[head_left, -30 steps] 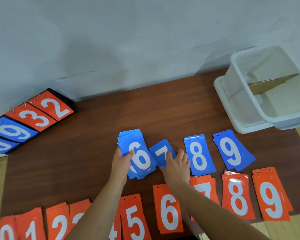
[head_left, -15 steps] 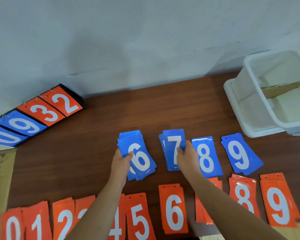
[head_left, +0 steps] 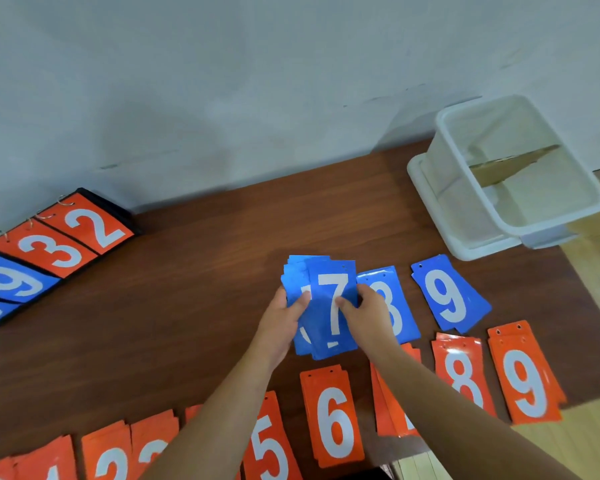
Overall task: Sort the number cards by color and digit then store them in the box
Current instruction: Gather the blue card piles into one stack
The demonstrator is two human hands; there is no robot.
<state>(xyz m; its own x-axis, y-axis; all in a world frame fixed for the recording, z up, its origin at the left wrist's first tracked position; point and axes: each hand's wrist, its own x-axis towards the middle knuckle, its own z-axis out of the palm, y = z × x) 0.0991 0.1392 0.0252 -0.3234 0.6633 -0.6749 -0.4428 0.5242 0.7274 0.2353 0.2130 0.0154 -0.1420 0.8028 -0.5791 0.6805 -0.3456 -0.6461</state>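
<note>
Fingers (head_left: 302, 302) of our left hand (head_left: 283, 320) and right hand (head_left: 369, 315) pinch the blue stack (head_left: 333, 292), 7 on top, at the table (head_left: 205, 289) centre, probably to square its edges; the box (head_left: 520, 231) stands at two o'clock.

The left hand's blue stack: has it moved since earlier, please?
Yes: the stack went rightward, toward the blue 8 cards, now under the blue 7 card.

A flip scoreboard (head_left: 54, 245) showing orange 2 and 3 and a blue 9 lies at the brown wooden table's (head_left: 187, 306) far left, beside the pale wall (head_left: 222, 81).
</note>
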